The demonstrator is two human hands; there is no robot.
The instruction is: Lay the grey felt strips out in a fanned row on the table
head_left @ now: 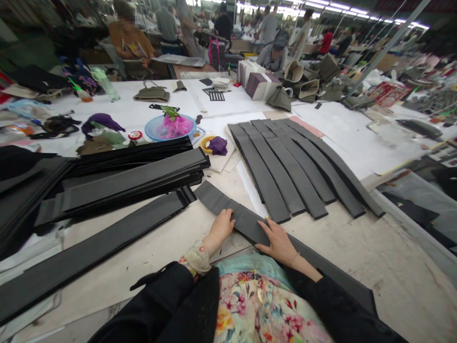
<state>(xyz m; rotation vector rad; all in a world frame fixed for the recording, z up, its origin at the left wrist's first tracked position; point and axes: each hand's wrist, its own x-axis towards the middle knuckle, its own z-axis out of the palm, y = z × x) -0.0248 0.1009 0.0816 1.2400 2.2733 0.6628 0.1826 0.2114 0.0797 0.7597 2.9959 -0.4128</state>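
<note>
A long dark grey fabric strip (249, 222) lies at a slant across the table in front of me, its right end running past my right forearm. My left hand (222, 227) is closed on its near edge, left of the middle, with the fingers curled over the top. Farther right, my right hand (278, 241) rests on the same strip with its fingers spread. Beyond it, several similar grey strips (282, 171) lie fanned side by side. Another single strip (103, 245) lies to the left, below a stack of black-edged strips (132, 183).
A blue basin (153, 129) with pink plastic and a small yellow bowl (206, 144) with purple cloth stand behind the strips. Boxy purple-and-white stacks (259, 85) and olive bags (280, 99) sit farther back. Other people work beyond the table.
</note>
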